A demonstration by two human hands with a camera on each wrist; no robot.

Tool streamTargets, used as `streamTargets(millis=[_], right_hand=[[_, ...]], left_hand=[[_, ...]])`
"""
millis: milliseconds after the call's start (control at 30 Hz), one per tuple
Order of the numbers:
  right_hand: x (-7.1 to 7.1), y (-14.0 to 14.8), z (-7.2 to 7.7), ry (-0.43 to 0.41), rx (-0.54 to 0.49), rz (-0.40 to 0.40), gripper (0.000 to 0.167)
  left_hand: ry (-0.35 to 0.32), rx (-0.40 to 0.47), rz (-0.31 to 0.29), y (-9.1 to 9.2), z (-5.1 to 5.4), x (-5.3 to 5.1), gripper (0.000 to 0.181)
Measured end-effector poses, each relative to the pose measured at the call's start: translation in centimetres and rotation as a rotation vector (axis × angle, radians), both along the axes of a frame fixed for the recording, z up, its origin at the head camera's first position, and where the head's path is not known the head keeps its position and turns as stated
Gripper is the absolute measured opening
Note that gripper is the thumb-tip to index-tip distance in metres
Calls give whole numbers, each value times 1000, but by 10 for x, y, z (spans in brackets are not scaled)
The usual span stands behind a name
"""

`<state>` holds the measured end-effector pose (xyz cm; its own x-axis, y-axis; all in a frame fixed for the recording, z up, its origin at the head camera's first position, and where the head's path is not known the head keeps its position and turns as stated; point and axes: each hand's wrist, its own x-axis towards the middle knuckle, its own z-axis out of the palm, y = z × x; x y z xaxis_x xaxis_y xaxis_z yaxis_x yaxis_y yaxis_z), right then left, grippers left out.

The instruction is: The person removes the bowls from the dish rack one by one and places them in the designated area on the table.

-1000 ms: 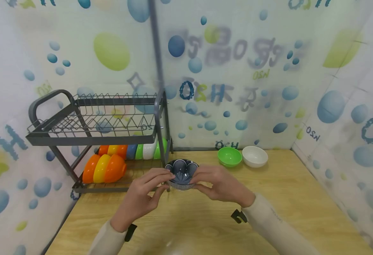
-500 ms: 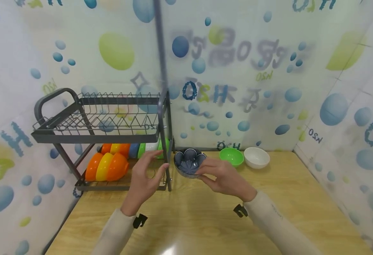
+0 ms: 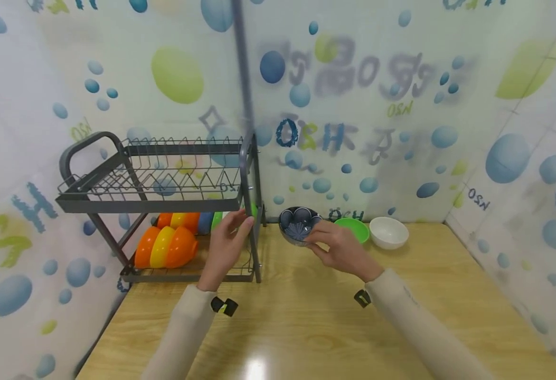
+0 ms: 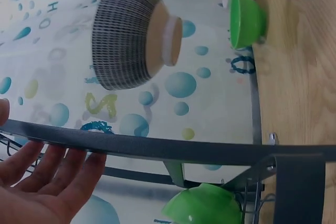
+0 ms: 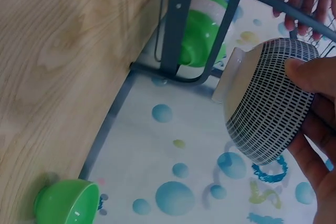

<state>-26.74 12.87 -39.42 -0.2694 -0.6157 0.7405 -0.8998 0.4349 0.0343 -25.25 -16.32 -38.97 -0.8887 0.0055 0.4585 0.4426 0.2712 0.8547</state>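
A dark-blue patterned bowl (image 3: 298, 227) is held raised above the wooden table (image 3: 306, 322), its side pinched between the thumb and fingers of the right hand (image 3: 341, 247). The left hand (image 3: 226, 245) is held with fingers loosely extended, thumb apart, by the right post (image 3: 256, 253) of the two-tier dish rack (image 3: 149, 205); whether contact is made cannot be told. Beyond, a green bowl (image 3: 355, 229) and a white bowl (image 3: 389, 233) are seen.

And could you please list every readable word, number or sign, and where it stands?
"O2H": back wall covering, blue and green.
"H": left wall covering, beside an unclear green sign.
Grey characters and smaller lettering on walls: too blurred or small.
Mark on right sleeve: too small.
Patterned bowl: no text visible.
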Motion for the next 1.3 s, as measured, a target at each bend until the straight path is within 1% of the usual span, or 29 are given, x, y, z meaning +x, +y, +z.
streamTargets(millis=[33, 133, 233, 467, 733, 800, 967, 1033, 1300], right_hand=[[-3, 1, -1, -4, 0, -12, 15], [-15, 6, -4, -25, 20, -49, 11], [-26, 9, -8, -53, 38, -89, 8], [-49, 13, -23, -96, 26, -200, 9], [-71, 14, -49, -118, 85, -322, 7], [-74, 14, -56, -134, 104, -353, 7], [-79, 9, -72, -208, 138, -403, 9], [-80, 7, -78, -232, 140, -410, 10], [-79, 3, -96, -285, 144, -464, 10]], left_hand=[[-17, 11, -7, 1, 1, -2, 41], [-45, 44, -31, 4, 1, -6, 43], [-58, 44, -25, 3, 0, -9, 44], [-29, 0, -41, 0, -2, -14, 41], [-25, 28, -50, -1, -8, -17, 45], [-23, 36, -50, -1, -9, -17, 45], [-26, 53, -56, 0, -10, -19, 41], [-25, 55, -60, 0, -10, -20, 40], [-15, 64, -64, 0, -11, -20, 38]])
